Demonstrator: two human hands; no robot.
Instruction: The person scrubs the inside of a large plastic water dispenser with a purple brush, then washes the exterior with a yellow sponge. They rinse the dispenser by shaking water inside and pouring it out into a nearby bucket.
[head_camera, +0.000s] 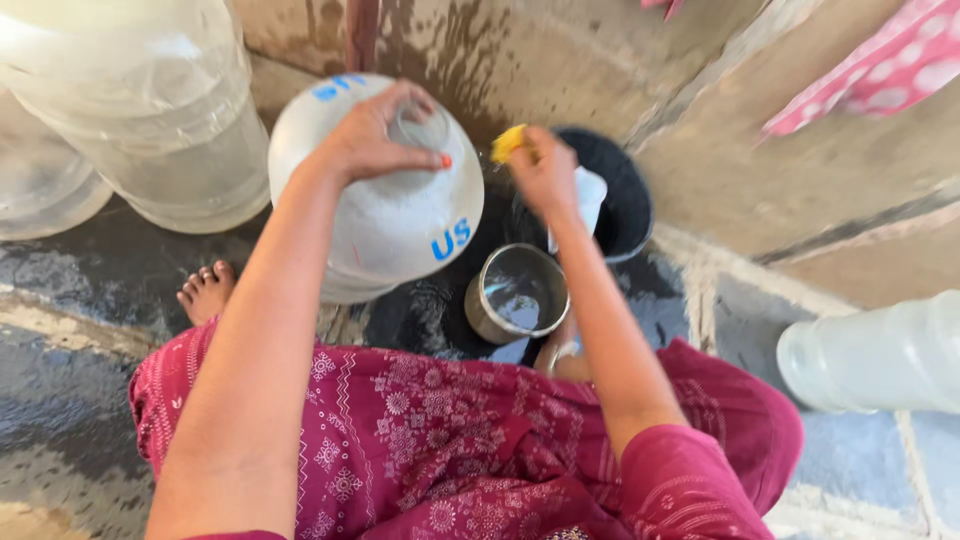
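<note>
1. The large white water jug (390, 215) lies tilted on the wet floor (70, 400), its neck turned up toward the person; blue lettering shows on its shoulder and side.
2. The left hand (375, 135) rests on the jug's neck, fingers (420, 160) curled together around the clear mouth and clamped on it.
3. The right hand (545, 170) is just beside those fingers, to their right, its fingers closed on a yellow scrubber (508, 142) that sticks out toward the jug's neck.
4. Below the right-hand fingers stands a steel pot (517, 293) holding a little water.
5. Behind those fingers sits a black tub (625, 200) with a white object inside.
6. Well left of the left-hand fingers stand two clear water jugs (150, 110).
7. Another pale jug (870, 355) lies far right.
8. A bare foot (205, 290) rests on the floor beside the white jug, above the magenta patterned dress (440, 440).
</note>
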